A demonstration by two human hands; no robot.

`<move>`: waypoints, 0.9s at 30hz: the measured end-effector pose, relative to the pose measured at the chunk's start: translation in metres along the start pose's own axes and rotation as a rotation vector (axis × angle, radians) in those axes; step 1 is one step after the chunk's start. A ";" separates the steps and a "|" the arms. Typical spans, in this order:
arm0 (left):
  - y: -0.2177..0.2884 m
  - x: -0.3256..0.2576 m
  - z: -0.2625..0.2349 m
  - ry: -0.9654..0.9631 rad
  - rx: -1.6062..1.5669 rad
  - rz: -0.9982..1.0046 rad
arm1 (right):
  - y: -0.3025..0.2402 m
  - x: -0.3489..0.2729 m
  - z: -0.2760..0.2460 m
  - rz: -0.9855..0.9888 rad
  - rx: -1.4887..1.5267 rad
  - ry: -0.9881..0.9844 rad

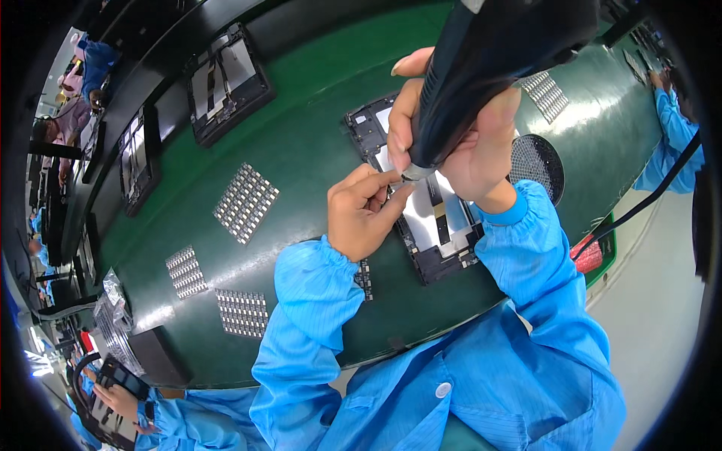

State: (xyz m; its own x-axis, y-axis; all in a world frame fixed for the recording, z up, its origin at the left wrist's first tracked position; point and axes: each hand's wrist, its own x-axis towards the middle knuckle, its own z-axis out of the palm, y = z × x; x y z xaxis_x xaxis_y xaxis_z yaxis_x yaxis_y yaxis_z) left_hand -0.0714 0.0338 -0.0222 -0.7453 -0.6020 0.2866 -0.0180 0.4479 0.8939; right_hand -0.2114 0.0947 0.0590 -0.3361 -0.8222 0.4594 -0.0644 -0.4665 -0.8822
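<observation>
My right hand (485,150) is wrapped round a black electric screwdriver (481,71), its tip pointing down. At that tip, the thumb and forefinger of my left hand (361,214) are pinched together. A tiny dark piece seems to be between them, too small to name. Beneath both hands lies an opened tablet-like device (425,264) with a black frame, white panels and a dark ribbon strip. My hands and the screwdriver hide much of its middle. A sheet of small parts (364,279) shows partly beside my left sleeve.
On the green table (316,135) lie several sheets of small parts (247,203). A round black dish (538,167) sits right of the device. More opened devices (228,84) stand far left. A co-worker's hand (116,401) holds a dark device at lower left. A black cable (639,203) hangs at right.
</observation>
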 end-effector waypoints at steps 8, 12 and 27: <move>-0.002 0.001 0.002 0.017 -0.017 -0.017 | 0.002 -0.002 0.001 0.012 -0.011 -0.014; -0.005 0.001 0.000 0.014 -0.031 -0.037 | 0.002 -0.003 0.002 0.008 0.003 -0.016; 0.002 -0.018 -0.023 -0.075 0.194 -0.047 | 0.034 0.020 0.021 0.043 0.009 -0.028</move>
State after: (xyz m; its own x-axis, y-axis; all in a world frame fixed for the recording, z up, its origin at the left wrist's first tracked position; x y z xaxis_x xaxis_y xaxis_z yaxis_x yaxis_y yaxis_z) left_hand -0.0427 0.0311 -0.0176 -0.7883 -0.5770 0.2134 -0.1763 0.5442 0.8202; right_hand -0.2005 0.0560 0.0402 -0.3117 -0.8505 0.4237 -0.0419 -0.4332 -0.9003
